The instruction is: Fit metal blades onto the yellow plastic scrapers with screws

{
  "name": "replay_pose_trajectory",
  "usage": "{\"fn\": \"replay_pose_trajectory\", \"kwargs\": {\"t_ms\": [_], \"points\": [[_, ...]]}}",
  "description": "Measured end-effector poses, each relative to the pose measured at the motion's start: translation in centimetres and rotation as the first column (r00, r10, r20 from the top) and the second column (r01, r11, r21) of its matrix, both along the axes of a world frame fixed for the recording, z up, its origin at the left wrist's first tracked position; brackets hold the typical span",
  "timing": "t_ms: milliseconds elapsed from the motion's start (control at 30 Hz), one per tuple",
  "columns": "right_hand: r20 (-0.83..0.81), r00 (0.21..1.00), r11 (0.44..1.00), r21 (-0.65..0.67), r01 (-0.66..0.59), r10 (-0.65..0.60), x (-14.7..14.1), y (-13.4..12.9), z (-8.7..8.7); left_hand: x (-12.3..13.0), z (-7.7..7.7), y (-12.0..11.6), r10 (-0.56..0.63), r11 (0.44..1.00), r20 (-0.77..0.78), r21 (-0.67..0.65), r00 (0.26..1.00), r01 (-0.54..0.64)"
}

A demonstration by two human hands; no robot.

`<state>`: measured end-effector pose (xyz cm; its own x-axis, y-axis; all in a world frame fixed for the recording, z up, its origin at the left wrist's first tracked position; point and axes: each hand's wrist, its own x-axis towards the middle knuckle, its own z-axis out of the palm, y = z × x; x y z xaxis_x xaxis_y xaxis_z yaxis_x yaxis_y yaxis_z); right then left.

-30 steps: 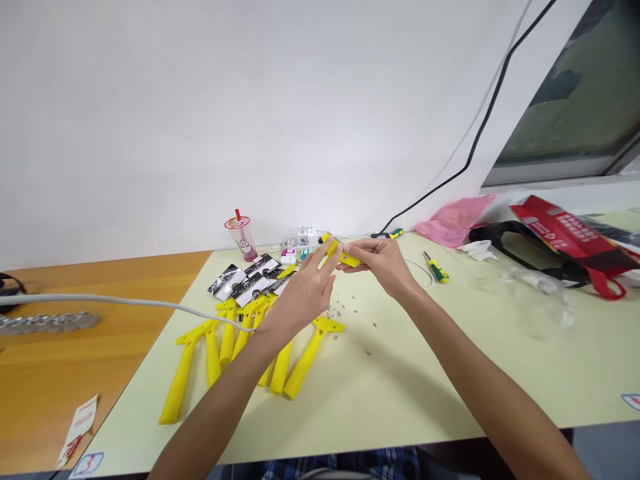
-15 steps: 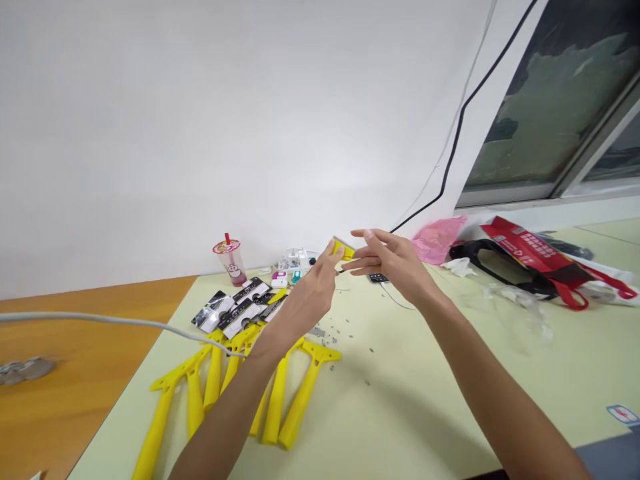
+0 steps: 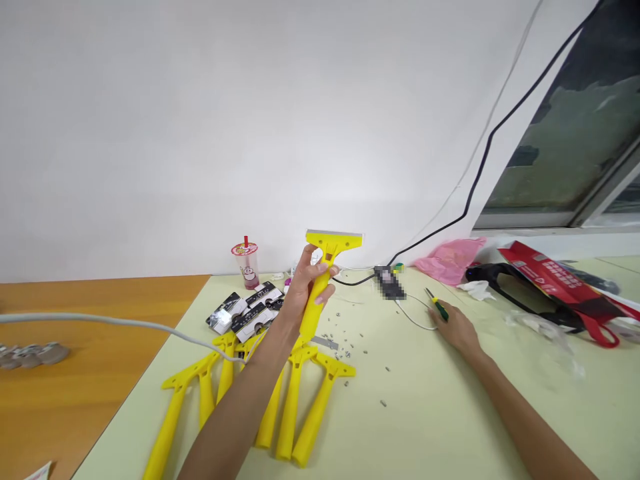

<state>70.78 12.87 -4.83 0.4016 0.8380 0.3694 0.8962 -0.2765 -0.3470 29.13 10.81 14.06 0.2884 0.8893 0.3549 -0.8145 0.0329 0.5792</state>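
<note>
Holding a yellow scraper (image 3: 313, 311) upright by its handle, the left hand (image 3: 299, 287) has its fingers wrapped around it above the bench (image 3: 425, 413), the wide head at the top. At the right, the other hand (image 3: 456, 328) rests low on the bench, fingers bent at the handle of a screwdriver (image 3: 441, 309); I cannot tell how firmly they close on it. Small screws (image 3: 383, 403) lie scattered between the hands, near more yellow scrapers (image 3: 314, 420) and some packets (image 3: 253, 323).
</note>
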Motion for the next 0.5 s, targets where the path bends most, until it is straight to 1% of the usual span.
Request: {"fn": "replay_pose_trajectory", "kwargs": {"t_ms": [100,200,333,433,500], "points": [[-0.078,0.997,1.0,0.003,0.003,-0.003,0.9,0.9,-1.0,-0.7,0.2,-0.2,0.014,1.0,0.011,0.027,1.0,-0.015],[-0.149,0.988,0.999,0.025,0.035,-0.031,1.7,1.8,-1.2,-1.2,0.6,-0.5,0.042,0.997,-0.031,0.062,0.999,-0.04],[-0.243,0.969,0.994,0.077,0.074,-0.053,2.2,2.2,-1.3,-1.6,1.3,-1.1,0.07,0.992,-0.143,0.111,0.987,-0.055],[-0.309,0.949,0.984,0.145,0.105,-0.056,2.2,2.1,-1.0,-1.8,1.7,-1.4,0.065,0.988,-0.172,0.148,0.983,-0.04],[-0.35,0.934,0.965,0.215,0.147,-0.064,2.0,1.8,-0.7,-1.9,1.8,-1.6,0.063,0.987,-0.183,0.155,0.981,-0.035]]}}
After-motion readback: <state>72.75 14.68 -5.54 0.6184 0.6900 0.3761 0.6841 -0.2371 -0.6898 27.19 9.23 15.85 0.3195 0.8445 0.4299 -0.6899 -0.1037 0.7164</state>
